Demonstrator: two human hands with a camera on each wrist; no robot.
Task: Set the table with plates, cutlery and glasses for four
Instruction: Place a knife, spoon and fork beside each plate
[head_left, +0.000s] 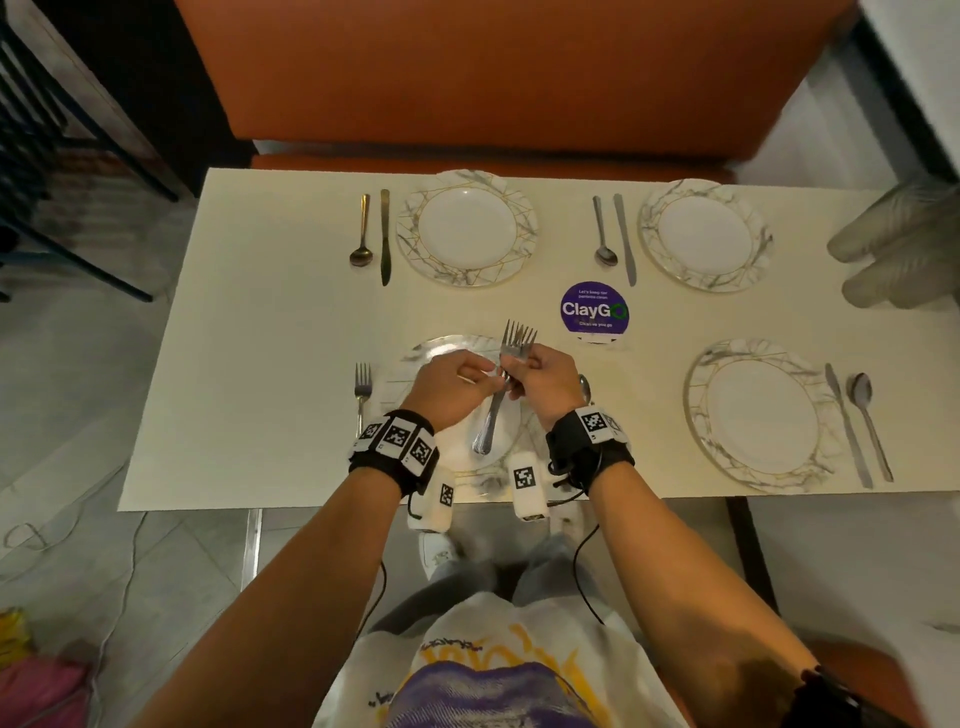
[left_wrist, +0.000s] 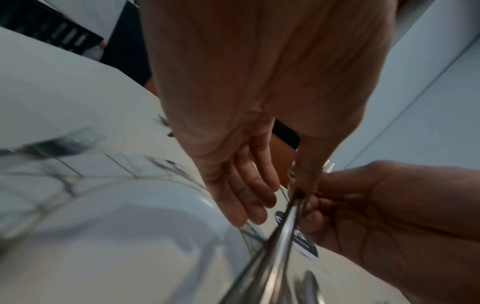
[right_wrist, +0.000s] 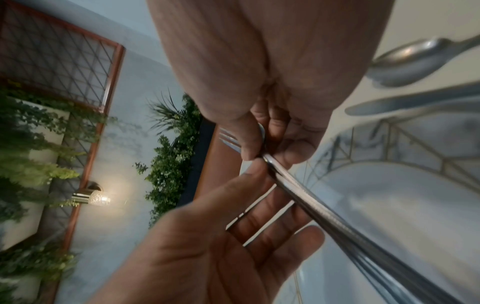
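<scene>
A long cream table (head_left: 249, 332) fills the scene, with an orange bench (head_left: 493, 73) along its far side. Four marbled plates sit on it: far left (head_left: 467, 227), far right (head_left: 705, 234), near right (head_left: 759, 414), and near left (head_left: 441, 348), the last mostly hidden under the hands. Stacked clear glasses (head_left: 898, 249) lie at the far right edge. A round purple sticker (head_left: 595, 310) sits between the plates. Each far plate has a spoon and a knife to its left, as with the gold-toned spoon (head_left: 362, 231) and knife (head_left: 385, 236); the near right plate has a knife (head_left: 848, 423) and spoon (head_left: 866, 421) to its right. A single fork (head_left: 362, 387) lies just left of the near left plate. Above that plate, the right hand (head_left: 545, 382) grips a bunch of forks (head_left: 506, 374) by their necks, tines pointing far. The left hand (head_left: 452, 384) pinches the same bunch at thumb and forefinger, its other fingers (left_wrist: 249, 197) loosely extended.
</scene>
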